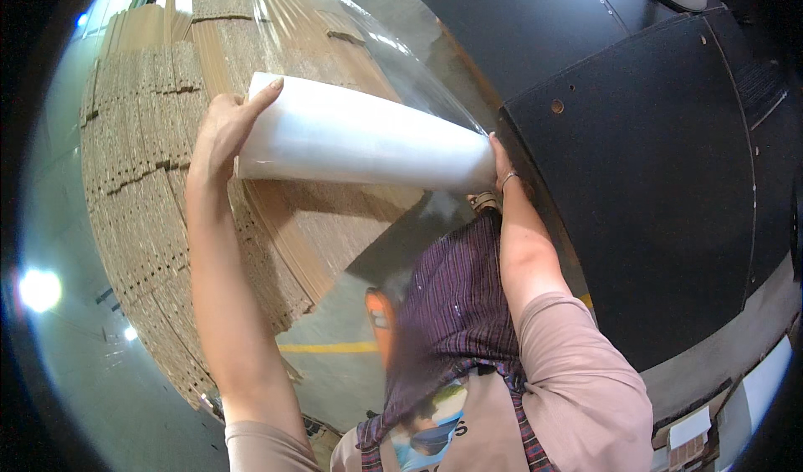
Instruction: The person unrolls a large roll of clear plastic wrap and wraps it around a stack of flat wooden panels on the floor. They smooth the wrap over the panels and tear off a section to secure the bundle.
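A wide roll of clear stretch film spans the space between my two hands, its right end tilted lower. My left hand grips the left end, with the thumb over the upper rim. At the other end, my right hand holds the roll, its fingers mostly hidden behind it. From the roll a taut sheet of film stretches away toward the far end of a big stack of brown boards. The stack shows rough, chip-like edges and stands in front of me and to the left.
Large black panels lie piled along the right, a narrow gap from the boards. An orange pallet-truck part stands near my legs. A yellow line crosses the concrete floor. Papers are at the lower right.
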`<act>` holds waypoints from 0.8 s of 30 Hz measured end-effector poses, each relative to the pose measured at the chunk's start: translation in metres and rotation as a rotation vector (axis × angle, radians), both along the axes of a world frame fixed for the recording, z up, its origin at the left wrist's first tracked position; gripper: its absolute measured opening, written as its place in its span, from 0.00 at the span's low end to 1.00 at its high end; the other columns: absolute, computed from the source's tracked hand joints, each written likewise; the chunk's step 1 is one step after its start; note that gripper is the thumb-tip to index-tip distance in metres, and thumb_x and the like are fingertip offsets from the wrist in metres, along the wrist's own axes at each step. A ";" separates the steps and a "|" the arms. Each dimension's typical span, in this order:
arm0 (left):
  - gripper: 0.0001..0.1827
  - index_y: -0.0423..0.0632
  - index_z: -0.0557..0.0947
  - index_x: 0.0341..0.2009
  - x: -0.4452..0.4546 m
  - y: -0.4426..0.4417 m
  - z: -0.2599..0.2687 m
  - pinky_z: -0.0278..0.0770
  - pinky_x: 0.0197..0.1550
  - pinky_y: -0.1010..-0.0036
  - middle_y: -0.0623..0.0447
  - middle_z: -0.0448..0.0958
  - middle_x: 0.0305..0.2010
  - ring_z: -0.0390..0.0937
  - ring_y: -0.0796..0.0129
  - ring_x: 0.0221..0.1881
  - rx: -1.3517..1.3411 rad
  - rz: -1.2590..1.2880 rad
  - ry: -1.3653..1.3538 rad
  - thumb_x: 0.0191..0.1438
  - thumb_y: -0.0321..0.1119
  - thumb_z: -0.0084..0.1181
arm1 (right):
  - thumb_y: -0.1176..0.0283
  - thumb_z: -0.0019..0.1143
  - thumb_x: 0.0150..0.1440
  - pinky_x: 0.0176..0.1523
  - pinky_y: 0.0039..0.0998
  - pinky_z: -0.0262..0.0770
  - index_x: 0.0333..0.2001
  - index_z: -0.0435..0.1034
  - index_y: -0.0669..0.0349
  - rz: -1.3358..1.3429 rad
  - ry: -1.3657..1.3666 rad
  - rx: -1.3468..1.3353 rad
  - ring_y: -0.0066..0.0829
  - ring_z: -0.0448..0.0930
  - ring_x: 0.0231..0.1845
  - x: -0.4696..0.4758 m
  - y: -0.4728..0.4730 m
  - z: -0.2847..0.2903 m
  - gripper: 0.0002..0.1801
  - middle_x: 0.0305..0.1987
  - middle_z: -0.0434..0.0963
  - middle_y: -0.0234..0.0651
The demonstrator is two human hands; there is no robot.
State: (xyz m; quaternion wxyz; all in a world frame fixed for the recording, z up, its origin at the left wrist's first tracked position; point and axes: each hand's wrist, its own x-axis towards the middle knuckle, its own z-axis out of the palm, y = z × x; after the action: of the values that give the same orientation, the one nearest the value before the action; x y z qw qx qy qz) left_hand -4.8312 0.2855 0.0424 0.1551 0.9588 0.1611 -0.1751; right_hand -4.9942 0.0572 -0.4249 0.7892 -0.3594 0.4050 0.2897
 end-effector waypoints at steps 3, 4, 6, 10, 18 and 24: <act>0.38 0.28 0.79 0.30 -0.038 -0.010 0.007 0.75 0.27 0.63 0.38 0.75 0.22 0.77 0.54 0.25 0.051 -0.013 -0.011 0.43 0.61 0.61 | 0.31 0.44 0.51 0.57 0.41 0.66 0.53 0.69 0.60 0.051 -0.032 0.041 0.37 0.71 0.54 -0.029 0.001 -0.016 0.43 0.52 0.73 0.40; 0.37 0.29 0.79 0.29 -0.051 -0.013 0.006 0.74 0.27 0.64 0.39 0.75 0.22 0.77 0.55 0.24 0.057 -0.011 -0.015 0.44 0.61 0.61 | 0.31 0.43 0.51 0.59 0.41 0.63 0.55 0.67 0.61 0.073 0.027 0.028 0.38 0.69 0.57 -0.036 0.000 -0.019 0.45 0.56 0.70 0.42; 0.34 0.34 0.78 0.28 -0.079 -0.014 0.003 0.70 0.24 0.69 0.46 0.72 0.20 0.72 0.62 0.22 0.061 0.020 -0.090 0.43 0.61 0.60 | 0.30 0.42 0.51 0.64 0.43 0.58 0.60 0.62 0.61 0.109 0.119 0.032 0.41 0.63 0.63 -0.051 0.002 -0.016 0.49 0.63 0.64 0.45; 0.33 0.36 0.77 0.27 -0.129 -0.012 0.006 0.66 0.24 0.73 0.50 0.69 0.19 0.69 0.66 0.22 0.075 -0.016 -0.151 0.42 0.61 0.61 | 0.27 0.43 0.48 0.70 0.45 0.47 0.68 0.48 0.62 0.189 0.152 0.074 0.43 0.48 0.73 -0.082 0.004 0.041 0.58 0.73 0.48 0.47; 0.28 0.35 0.77 0.33 -0.217 -0.045 0.004 0.69 0.31 0.72 0.49 0.73 0.25 0.71 0.67 0.28 -0.012 -0.006 -0.145 0.43 0.52 0.62 | 0.26 0.47 0.44 0.69 0.48 0.49 0.68 0.48 0.63 0.270 0.084 -0.081 0.47 0.52 0.72 -0.141 -0.023 0.014 0.62 0.72 0.50 0.48; 0.23 0.36 0.75 0.36 -0.299 -0.052 0.010 0.69 0.37 0.75 0.51 0.73 0.27 0.70 0.70 0.32 -0.191 0.022 -0.122 0.46 0.45 0.61 | 0.24 0.45 0.43 0.68 0.45 0.51 0.66 0.53 0.64 0.404 0.000 -0.175 0.44 0.56 0.70 -0.189 -0.039 -0.056 0.61 0.71 0.53 0.49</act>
State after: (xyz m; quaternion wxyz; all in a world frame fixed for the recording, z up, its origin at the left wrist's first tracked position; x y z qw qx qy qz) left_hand -5.1298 0.2334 0.0525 0.2571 0.9468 0.1444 -0.1292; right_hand -5.1831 0.0184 -0.4813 0.6810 -0.5003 0.3485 0.4057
